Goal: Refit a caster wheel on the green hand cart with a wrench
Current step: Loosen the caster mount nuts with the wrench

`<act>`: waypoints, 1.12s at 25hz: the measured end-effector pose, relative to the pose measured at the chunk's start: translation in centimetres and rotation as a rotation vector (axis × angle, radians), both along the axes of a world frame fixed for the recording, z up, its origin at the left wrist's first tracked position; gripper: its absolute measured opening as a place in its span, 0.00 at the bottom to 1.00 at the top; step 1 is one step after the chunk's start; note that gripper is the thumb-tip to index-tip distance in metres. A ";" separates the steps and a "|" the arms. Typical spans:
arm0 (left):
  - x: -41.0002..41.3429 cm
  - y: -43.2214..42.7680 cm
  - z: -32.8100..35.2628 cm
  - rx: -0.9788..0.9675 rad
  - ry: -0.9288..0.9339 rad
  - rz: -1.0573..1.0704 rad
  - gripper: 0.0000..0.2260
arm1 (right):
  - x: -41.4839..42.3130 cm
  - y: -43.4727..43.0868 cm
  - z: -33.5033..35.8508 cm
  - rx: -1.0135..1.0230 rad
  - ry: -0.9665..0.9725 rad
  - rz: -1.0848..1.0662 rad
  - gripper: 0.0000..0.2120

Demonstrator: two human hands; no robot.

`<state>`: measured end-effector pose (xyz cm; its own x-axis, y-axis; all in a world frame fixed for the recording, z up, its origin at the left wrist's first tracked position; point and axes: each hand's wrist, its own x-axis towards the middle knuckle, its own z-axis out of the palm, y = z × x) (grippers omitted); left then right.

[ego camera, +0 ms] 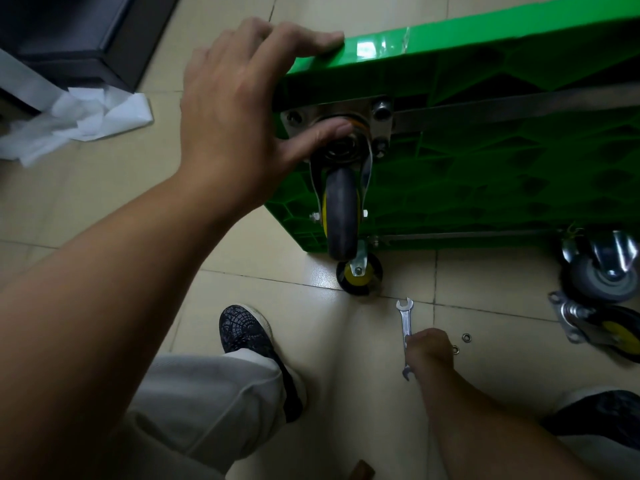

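hands (pixel 235 109) on upended green cart (pixel 485 64), wrench (pixel 405 320)

1. No words, labels, brands or numbers are showing legibly anywhere.
2. The wrench (pixel 404 318) handle and the green cart (pixel 485 46) are showing no markings that can be read.

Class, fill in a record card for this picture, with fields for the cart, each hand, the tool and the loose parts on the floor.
Cart: green cart tipped up, ribbed underside facing the camera
Fitted part: caster wheel mounted at the cart's near upper corner
Left: left hand grips the cart's top edge, thumb on the caster's swivel
Right: right hand grips the wrench down by the floor tiles
Loose parts: two loose casters and small metal rings on the tiles at right
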<state>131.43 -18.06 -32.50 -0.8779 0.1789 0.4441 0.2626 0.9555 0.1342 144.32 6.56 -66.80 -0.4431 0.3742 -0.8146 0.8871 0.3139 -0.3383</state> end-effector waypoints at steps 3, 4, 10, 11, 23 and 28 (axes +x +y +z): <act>0.1 0.0 -0.1 -0.002 0.000 -0.002 0.29 | -0.1 -0.4 0.3 0.121 0.003 0.062 0.07; 0.1 0.0 -0.1 -0.004 0.000 0.003 0.29 | -0.1 -0.4 0.1 0.135 0.006 0.068 0.08; 0.0 -0.1 -0.3 -0.002 0.005 0.001 0.30 | -0.3 -0.2 0.2 0.121 0.007 0.152 0.10; 0.0 -0.1 -0.3 -0.006 0.007 0.002 0.30 | -0.3 -0.2 0.2 0.137 0.005 0.164 0.10; -0.4 0.3 0.3 0.013 0.003 0.008 0.29 | -9.2 1.9 12.8 0.072 0.406 0.002 0.13; -0.5 0.5 1.0 0.025 -0.047 -0.006 0.29 | -14.7 1.1 28.2 -0.074 0.825 0.000 0.18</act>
<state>130.92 -17.53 -31.49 -0.8968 0.1733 0.4070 0.2609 0.9502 0.1702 129.61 7.65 -38.63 -0.9093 0.3324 -0.2503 0.3448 0.2655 -0.9003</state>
